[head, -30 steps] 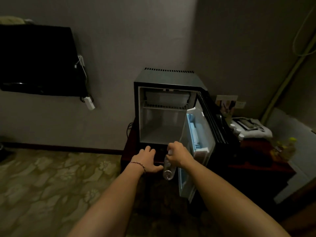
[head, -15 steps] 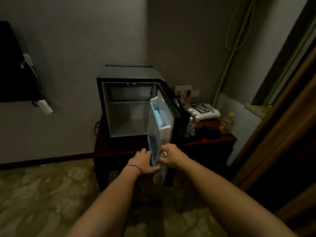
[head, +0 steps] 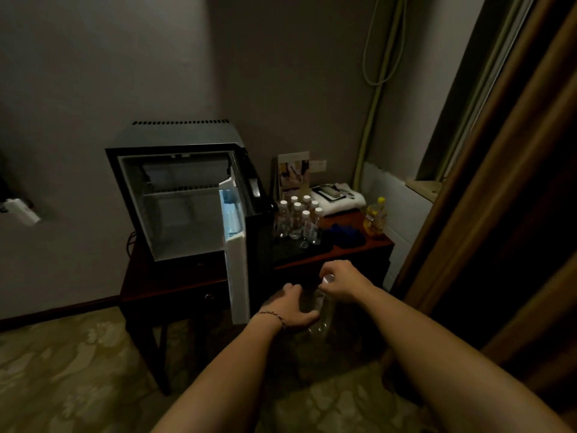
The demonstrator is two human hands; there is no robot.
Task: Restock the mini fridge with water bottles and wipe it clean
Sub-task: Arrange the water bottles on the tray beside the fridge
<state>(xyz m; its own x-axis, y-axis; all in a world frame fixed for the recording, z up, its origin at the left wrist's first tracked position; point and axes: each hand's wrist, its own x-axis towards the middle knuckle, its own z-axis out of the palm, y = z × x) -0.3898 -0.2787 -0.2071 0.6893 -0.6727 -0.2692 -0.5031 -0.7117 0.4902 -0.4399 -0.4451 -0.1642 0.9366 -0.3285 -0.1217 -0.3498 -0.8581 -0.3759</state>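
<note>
Dim grey walls meet in a corner where a dark wooden worktop carries the mini fridge, its door swung open and its inside bare. Right of it stands a cluster of water bottles, beside a blue cloth. In front of the worktop, the left hand grips a clear bottle by its body, while the right hand pinches its white cap.

One mini fridge; seven capped water bottles clustered to its right on the table — an eighth bottle nearer, in hand; one yellow bottle far right.
</note>
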